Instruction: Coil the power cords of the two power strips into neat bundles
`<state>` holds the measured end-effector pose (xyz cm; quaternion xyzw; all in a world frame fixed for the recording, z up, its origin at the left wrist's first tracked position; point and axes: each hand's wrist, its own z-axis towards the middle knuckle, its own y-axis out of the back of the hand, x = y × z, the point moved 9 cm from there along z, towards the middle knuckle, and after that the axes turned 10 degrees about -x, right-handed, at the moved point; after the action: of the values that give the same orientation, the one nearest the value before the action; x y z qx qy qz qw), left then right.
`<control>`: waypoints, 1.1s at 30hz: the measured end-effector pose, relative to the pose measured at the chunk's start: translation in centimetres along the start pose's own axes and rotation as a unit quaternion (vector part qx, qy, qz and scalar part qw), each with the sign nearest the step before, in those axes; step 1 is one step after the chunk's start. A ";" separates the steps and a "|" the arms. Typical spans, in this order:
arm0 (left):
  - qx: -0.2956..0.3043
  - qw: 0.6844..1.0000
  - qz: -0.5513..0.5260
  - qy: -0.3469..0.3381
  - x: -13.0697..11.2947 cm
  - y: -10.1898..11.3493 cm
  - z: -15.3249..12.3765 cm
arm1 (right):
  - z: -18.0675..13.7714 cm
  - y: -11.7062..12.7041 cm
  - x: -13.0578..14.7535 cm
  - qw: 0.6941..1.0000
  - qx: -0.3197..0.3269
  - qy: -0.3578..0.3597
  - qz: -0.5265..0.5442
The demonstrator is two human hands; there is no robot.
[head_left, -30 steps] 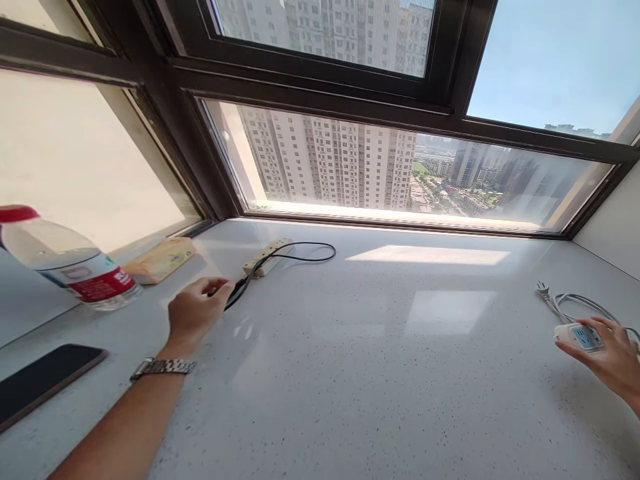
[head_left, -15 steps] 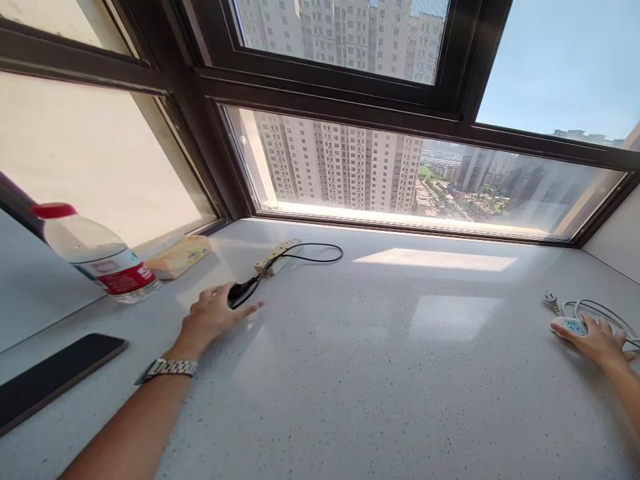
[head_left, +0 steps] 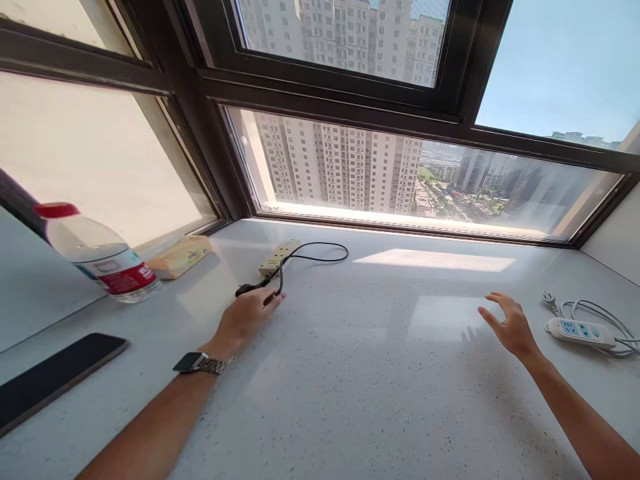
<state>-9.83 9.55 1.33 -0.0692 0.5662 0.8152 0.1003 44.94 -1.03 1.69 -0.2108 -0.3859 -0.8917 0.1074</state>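
At left centre my left hand point(head_left: 245, 319) is closed at a black cord point(head_left: 325, 244), with thumb and fingertips pinching it just beyond a black plug point(head_left: 245, 289). The cord loops to the right beside a cream power strip point(head_left: 280, 259), which lies on the white speckled counter point(head_left: 350, 387). My right hand point(head_left: 511, 327) hovers over the counter at the right, fingers apart and holding nothing. To its right lies a white power strip point(head_left: 580, 331) with blue socket faces. Its grey cable point(head_left: 600, 309) is coiled behind it, and a grey plug point(head_left: 549, 300) rests at the coil's left.
A red-capped plastic bottle point(head_left: 107, 257) stands at the left, beside a yellowish tissue pack point(head_left: 181, 257). A dark phone point(head_left: 60, 377) lies nearer me on the left. Dark window frames point(head_left: 340, 107) border the counter's back and left sides.
My right hand has let go of the white power strip and moved left. My left hand has shifted right along the black plug to the cord; the cream strip has moved slightly.
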 end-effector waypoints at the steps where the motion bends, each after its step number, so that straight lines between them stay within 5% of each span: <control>1: 0.023 0.998 -0.040 -0.045 -2.1 -1.0 -0.6 | -0.9 -1.6 2.3 0.999 0.029 0.006 0.041; 6: 0.023 0.940 -0.126 -0.315 -12.9 -2.7 -5.1 | -6.4 -7.9 13.4 0.969 0.142 0.093 0.180; 8: -0.044 0.931 -0.133 -0.336 -14.2 -1.7 -5.5 | -8.1 -8.9 16.3 0.955 0.159 0.152 0.200; 10: -0.118 0.945 -0.115 -0.282 -13.0 -0.6 -4.5 | -9.2 -9.0 17.8 0.944 0.159 0.199 0.211; 12: -0.132 0.963 -0.096 -0.213 -10.6 -0.1 -3.3 | -9.5 -8.5 17.8 0.940 0.144 0.215 0.221; 15: -0.033 0.974 -0.118 -0.193 -8.5 -0.6 -2.9 | -8.7 -7.5 16.3 0.949 0.111 0.184 0.230; 18: 0.058 0.969 -0.138 -0.195 -7.9 -0.7 -3.8 | -7.9 -6.8 15.2 0.957 0.094 0.149 0.229; 22: 0.105 0.975 -0.120 -0.158 -8.0 -0.5 -4.7 | -7.5 -6.5 15.0 0.960 0.082 0.131 0.233; 29: -0.019 0.968 -0.217 -0.127 -10.8 0.9 -3.7 | -7.5 -7.0 15.5 0.957 0.099 0.119 0.244; 33: -0.001 0.980 -0.161 -0.118 -14.0 -1.9 -2.3 | -7.4 -7.4 15.4 0.957 0.110 0.108 0.246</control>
<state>4.17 6.88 1.96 -0.0627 0.5312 0.7911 0.2967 26.52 -1.91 -0.55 -0.1885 -0.4038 -0.8071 0.3872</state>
